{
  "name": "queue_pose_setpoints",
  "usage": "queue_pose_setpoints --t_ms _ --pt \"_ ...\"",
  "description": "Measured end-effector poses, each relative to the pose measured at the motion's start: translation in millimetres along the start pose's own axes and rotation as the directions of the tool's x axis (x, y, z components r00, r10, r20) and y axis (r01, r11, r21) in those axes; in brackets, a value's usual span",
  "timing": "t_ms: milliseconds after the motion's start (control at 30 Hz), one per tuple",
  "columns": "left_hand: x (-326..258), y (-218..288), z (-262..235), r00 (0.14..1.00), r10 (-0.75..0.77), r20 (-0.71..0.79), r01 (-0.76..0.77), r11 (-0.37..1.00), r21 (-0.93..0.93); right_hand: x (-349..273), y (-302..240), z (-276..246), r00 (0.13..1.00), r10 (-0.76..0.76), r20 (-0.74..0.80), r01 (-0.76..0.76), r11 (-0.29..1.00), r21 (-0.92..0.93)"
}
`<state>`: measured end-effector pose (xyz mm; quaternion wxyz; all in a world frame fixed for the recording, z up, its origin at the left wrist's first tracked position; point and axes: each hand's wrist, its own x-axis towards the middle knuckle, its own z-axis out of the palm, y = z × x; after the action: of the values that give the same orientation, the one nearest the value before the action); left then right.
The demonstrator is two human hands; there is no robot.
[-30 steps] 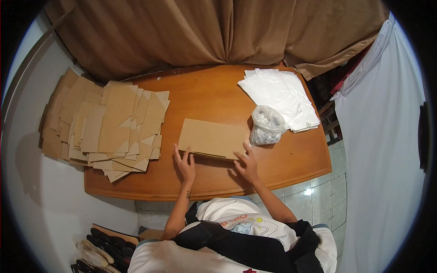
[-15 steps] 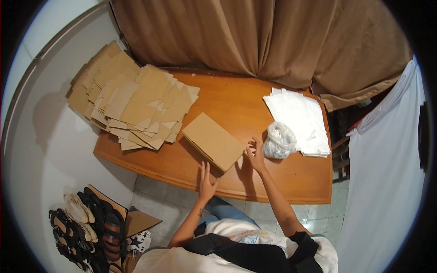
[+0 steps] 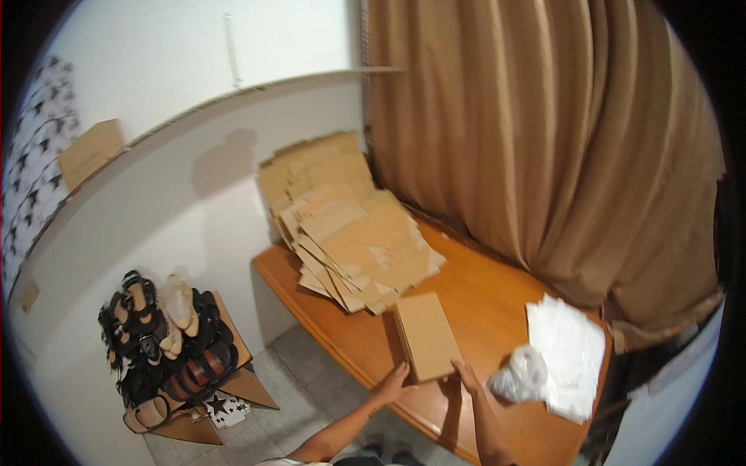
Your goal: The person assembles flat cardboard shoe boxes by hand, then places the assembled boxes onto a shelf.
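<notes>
A closed brown cardboard box (image 3: 429,335) lies on the wooden table (image 3: 373,363) by its front edge. At the box's near left corner is my left hand (image 3: 394,384), its fingers stretched out toward the side. My right hand (image 3: 467,377) is at the near right corner, fingertips against the edge and partly hidden. Neither hand is wrapped round the box. To the right of my right hand sits a clear plastic bag (image 3: 519,376) with small contents I cannot make out. It overlaps a stack of white sheets or bags (image 3: 573,353).
Flattened cardboard pieces (image 3: 365,233) are piled at the table's far left, against the wall. A brown curtain (image 3: 528,140) hangs behind the table. On the floor to the left, shoes and sandals (image 3: 167,342) lie heaped on cardboard. White cloth (image 3: 668,412) hangs at right.
The view has swung left, showing more of the wall and shoes. Both hands have come closer to the box's near corners. The box keeps about the same place on the table.
</notes>
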<state>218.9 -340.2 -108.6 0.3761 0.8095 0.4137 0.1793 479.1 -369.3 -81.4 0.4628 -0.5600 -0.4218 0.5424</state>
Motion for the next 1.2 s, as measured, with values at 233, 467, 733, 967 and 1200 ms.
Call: queue_pose_setpoints --t_ms 233,467,733,967,1200 --pt "-31 29 -43 0.971 -0.009 -0.238 -0.046 0.973 -0.225 -25 -10 52 0.998 -0.065 0.024 0.063 0.996 0.057" --pt "-102 92 -226 0.841 -0.057 -0.538 0.086 0.996 0.029 -6 -188 171 0.742 -0.580 0.336 0.636 0.768 -0.078" --pt "-208 202 -484 0.461 0.284 -0.841 0.135 0.914 0.383 0 -442 375 0.321 -0.814 0.484 0.850 0.473 0.231" --pt "-301 246 -631 0.355 0.359 -0.863 0.236 0.859 0.454 -47 -572 513 0.287 -0.792 0.538 0.742 0.540 0.398" --pt "-324 255 -705 0.216 0.289 -0.933 0.465 0.810 0.358 -30 -643 587 0.305 -0.674 0.673 0.734 0.616 0.285"
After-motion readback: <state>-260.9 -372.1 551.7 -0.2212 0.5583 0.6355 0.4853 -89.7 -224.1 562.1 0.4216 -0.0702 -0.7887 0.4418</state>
